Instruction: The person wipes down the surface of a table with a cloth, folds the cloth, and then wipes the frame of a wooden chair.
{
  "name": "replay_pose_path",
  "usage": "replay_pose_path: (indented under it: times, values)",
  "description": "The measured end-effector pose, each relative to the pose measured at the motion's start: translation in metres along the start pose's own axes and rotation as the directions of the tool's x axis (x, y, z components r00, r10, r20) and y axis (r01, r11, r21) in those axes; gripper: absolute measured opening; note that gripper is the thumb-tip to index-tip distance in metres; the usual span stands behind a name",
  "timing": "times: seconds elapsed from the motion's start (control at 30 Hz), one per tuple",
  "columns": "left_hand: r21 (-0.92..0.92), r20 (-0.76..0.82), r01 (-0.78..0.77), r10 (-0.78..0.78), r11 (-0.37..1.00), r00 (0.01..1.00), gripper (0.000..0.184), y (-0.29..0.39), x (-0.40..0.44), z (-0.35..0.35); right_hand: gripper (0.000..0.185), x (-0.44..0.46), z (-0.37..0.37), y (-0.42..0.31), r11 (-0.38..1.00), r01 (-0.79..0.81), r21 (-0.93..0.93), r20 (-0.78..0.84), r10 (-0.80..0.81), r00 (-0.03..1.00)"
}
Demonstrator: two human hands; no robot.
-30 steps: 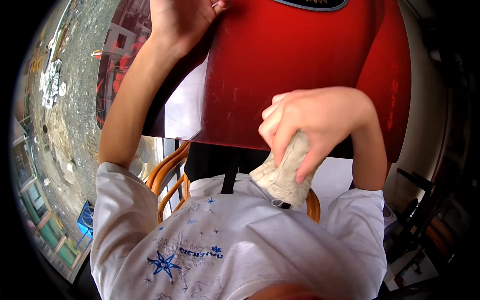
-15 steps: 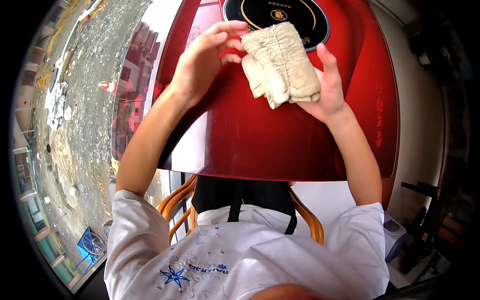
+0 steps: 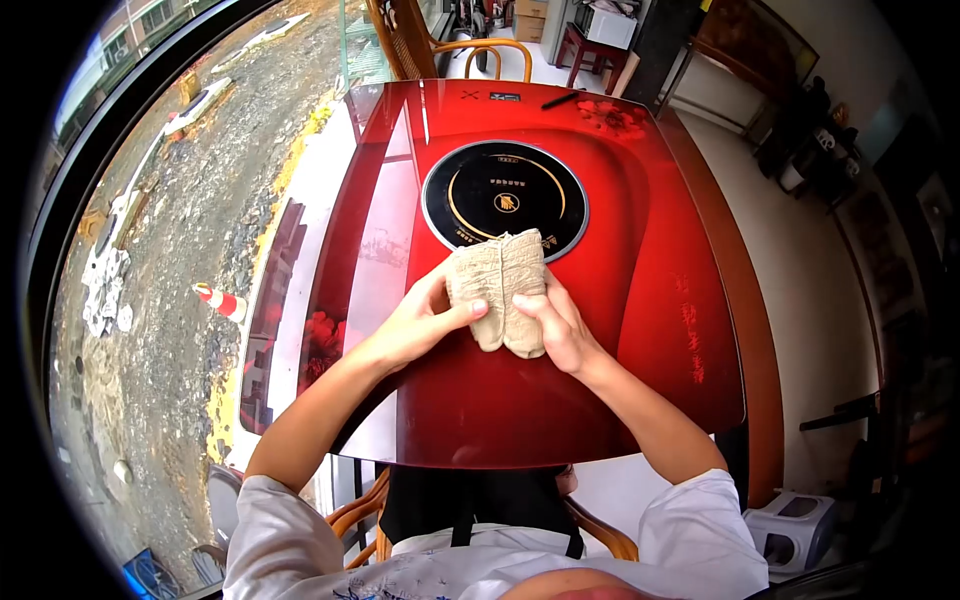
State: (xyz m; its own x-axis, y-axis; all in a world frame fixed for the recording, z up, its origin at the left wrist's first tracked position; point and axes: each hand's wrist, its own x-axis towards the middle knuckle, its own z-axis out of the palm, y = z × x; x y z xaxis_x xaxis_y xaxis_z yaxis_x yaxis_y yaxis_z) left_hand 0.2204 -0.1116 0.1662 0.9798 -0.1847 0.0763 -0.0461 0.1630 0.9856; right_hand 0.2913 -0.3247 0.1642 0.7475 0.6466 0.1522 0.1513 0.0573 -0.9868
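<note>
A beige folded cloth (image 3: 498, 285) with a wrinkled texture is held up over the front half of the red table, in the middle of the head view. A raised seam runs down its centre, and its lower end splits into two rounded folds. My left hand (image 3: 425, 318) grips the left side, thumb on the near face and fingers mostly hidden behind. On the opposite side, my right hand (image 3: 563, 325) is closed the same way, its thumb pressing near the seam. The cloth's top edge overlaps the lower rim of the black round cooktop (image 3: 507, 190).
The glossy red table (image 3: 640, 380) has a dark pen-like object (image 3: 559, 101) near its far edge. A wooden chair (image 3: 402, 40) stands beyond it. On the left, window glass looks onto rough ground with a traffic cone (image 3: 220, 301). A grey-white appliance (image 3: 790, 530) sits at lower right.
My left hand, earlier apart with fingers spread, now grips the cloth. The cloth has turned upright and come nearer my body, held in both hands. The view has tilted up, showing more table.
</note>
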Motion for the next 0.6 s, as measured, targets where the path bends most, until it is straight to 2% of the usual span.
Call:
replay_pose_path:
  times: [0.07,0.13,0.23,0.3,0.37,0.47,0.53,0.57,0.6]
  values:
    - [-0.091,-0.080,0.009,-0.016,0.996,0.997,0.052,0.000,0.000,0.005,0.052,0.007,-0.009,0.005,0.992,-0.080,0.101,0.111,0.068,0.991]
    - [-0.058,-0.091,0.010,-0.015,0.998,0.996,0.057,-0.005,0.001,-0.002,0.049,0.011,-0.006,0.012,0.997,0.030,0.067,0.008,-0.030,1.000]
    - [-0.014,-0.145,0.032,-0.033,0.999,0.989,0.049,-0.001,-0.002,-0.002,0.055,0.011,0.000,0.013,0.980,0.035,0.198,0.017,-0.039,0.999]
    - [0.024,-0.169,-0.071,0.074,0.997,0.983,0.040,-0.006,-0.001,-0.001,0.057,0.011,-0.003,0.012,0.968,0.012,0.249,0.025,-0.019,1.000]
    - [0.053,-0.177,-0.114,0.122,0.992,0.977,0.035,-0.007,-0.004,-0.003,0.049,0.009,-0.004,0.011,0.928,-0.040,0.369,0.083,0.010,0.996]
    - [0.002,-0.143,-0.117,0.116,0.993,0.983,0.032,-0.006,-0.005,-0.011,0.042,0.006,-0.003,-0.002,0.817,-0.170,0.551,0.174,0.087,0.981]
    - [-0.047,-0.133,-0.075,0.069,0.996,0.989,0.031,-0.006,-0.006,-0.012,0.042,0.007,-0.003,0.000,0.791,-0.171,0.588,0.206,0.059,0.977]
    - [-0.131,-0.111,-0.113,0.098,0.985,0.989,0.035,-0.009,-0.006,-0.012,0.041,0.008,-0.005,0.001,0.777,-0.147,0.612,0.208,0.021,0.978]
    - [-0.087,-0.070,-0.138,0.132,0.987,0.989,0.041,-0.013,-0.005,-0.020,0.040,0.008,-0.006,0.001,0.762,-0.125,0.636,0.213,-0.018,0.977]
